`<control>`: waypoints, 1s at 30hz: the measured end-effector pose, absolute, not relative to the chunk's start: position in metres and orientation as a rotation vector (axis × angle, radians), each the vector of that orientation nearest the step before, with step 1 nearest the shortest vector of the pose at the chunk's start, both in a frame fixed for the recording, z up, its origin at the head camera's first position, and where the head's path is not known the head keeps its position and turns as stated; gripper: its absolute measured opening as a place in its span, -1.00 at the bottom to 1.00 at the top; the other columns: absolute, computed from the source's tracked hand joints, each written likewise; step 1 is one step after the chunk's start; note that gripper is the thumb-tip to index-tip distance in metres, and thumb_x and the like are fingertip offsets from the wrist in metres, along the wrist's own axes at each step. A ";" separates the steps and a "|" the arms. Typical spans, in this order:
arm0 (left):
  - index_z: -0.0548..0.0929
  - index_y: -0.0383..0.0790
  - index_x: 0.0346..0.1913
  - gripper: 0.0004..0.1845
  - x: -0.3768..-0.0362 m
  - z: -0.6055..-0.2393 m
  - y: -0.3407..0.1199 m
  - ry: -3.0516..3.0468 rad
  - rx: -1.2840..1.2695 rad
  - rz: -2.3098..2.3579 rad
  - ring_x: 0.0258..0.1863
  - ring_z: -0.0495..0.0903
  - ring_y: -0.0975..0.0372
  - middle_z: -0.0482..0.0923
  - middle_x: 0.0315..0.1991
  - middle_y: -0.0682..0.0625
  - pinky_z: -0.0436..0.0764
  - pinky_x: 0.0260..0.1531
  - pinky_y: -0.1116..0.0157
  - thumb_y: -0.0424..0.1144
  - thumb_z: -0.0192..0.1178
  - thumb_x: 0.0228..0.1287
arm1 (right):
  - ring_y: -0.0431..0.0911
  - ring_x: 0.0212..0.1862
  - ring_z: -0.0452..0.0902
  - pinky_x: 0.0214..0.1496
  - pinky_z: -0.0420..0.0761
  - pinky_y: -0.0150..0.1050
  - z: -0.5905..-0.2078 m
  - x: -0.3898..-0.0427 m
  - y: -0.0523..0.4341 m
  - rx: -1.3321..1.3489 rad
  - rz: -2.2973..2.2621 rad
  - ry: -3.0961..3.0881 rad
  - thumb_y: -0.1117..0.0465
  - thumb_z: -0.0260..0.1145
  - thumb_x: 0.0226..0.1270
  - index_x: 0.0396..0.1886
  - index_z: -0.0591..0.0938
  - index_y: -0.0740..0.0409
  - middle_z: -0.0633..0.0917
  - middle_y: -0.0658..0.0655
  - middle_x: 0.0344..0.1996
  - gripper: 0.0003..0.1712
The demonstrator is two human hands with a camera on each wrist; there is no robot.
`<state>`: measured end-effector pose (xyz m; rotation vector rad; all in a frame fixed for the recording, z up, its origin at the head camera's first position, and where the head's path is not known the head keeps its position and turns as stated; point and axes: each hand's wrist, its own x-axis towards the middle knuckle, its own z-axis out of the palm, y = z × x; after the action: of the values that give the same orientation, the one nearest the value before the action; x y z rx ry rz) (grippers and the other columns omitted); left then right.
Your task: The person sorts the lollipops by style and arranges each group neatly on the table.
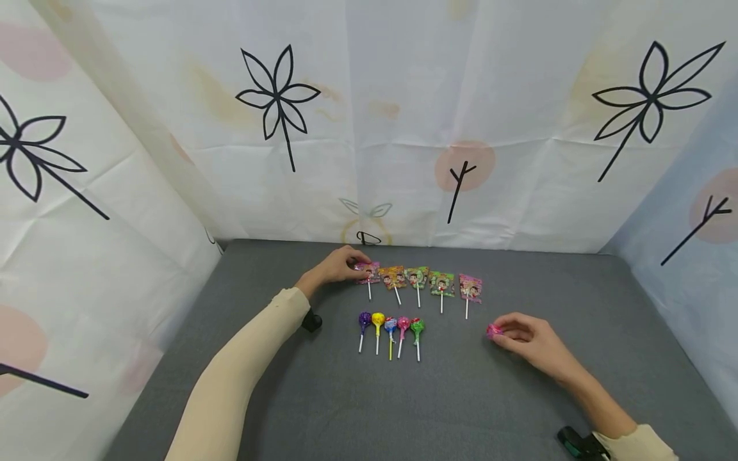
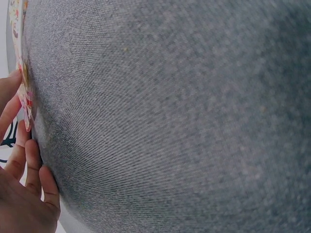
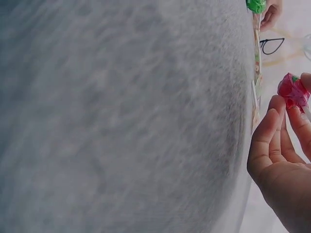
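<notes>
Behind right hand [image 1: 533, 342], hidden lollipop stick

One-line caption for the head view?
Left hand touches the leftmost flat lollipop; right hand pinches a pink round lollipop.

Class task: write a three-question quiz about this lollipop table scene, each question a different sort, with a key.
1. True or false: the right hand holds a pink lollipop.
2. How many round lollipops lie in the near row?
3. The left hand touches which flat lollipop of the far row: A, the leftmost; B, the middle; C, the rightmost?

Key: 1 true; 2 five; 3 A.
</notes>
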<state>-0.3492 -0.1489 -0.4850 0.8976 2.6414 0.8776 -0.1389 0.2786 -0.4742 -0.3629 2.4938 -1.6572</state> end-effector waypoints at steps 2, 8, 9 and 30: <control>0.72 -0.28 0.14 -0.65 -0.349 -0.485 -0.149 2.638 0.901 0.880 0.04 0.58 0.00 0.61 0.08 -0.13 0.54 0.10 0.04 -0.22 0.38 0.36 | 0.01 -0.16 0.72 -0.26 0.66 -0.23 -0.474 -0.140 0.276 -0.359 -1.663 2.489 0.30 0.42 0.39 -0.03 0.65 0.36 0.74 0.23 -0.17 -0.74; 0.72 -0.27 0.14 -0.65 -0.349 -0.486 -0.149 2.638 0.896 0.887 0.05 0.58 -0.01 0.59 0.08 -0.13 0.54 0.09 0.04 -0.21 0.38 0.36 | -0.03 -0.13 0.69 -0.25 0.68 -0.21 -0.472 -0.143 0.268 -0.376 -1.674 2.495 0.31 0.39 0.42 0.06 0.61 0.38 0.72 0.25 -0.12 -0.69; 0.72 -0.27 0.14 -0.65 -0.349 -0.486 -0.149 2.638 0.898 0.890 0.05 0.59 -0.01 0.59 0.08 -0.13 0.54 0.09 0.04 -0.21 0.38 0.36 | -0.03 -0.12 0.68 -0.25 0.67 -0.21 -0.472 -0.143 0.267 -0.381 -1.670 2.501 0.31 0.38 0.44 0.10 0.59 0.38 0.71 0.26 -0.10 -0.67; 0.72 -0.22 0.15 -0.64 -0.347 -0.486 -0.149 2.658 0.861 0.867 0.05 0.59 0.00 0.57 0.06 -0.11 0.55 0.08 0.05 -0.18 0.38 0.37 | 0.06 -0.17 0.70 -0.21 0.69 -0.18 -0.469 -0.152 0.245 -0.457 -1.702 2.383 0.34 0.38 0.41 0.11 0.56 0.42 0.69 0.31 -0.12 -0.64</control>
<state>-0.3470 -0.1485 -0.4863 0.8613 2.6578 0.8666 -0.1525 0.2449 -0.4692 -0.4571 2.3834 -1.7024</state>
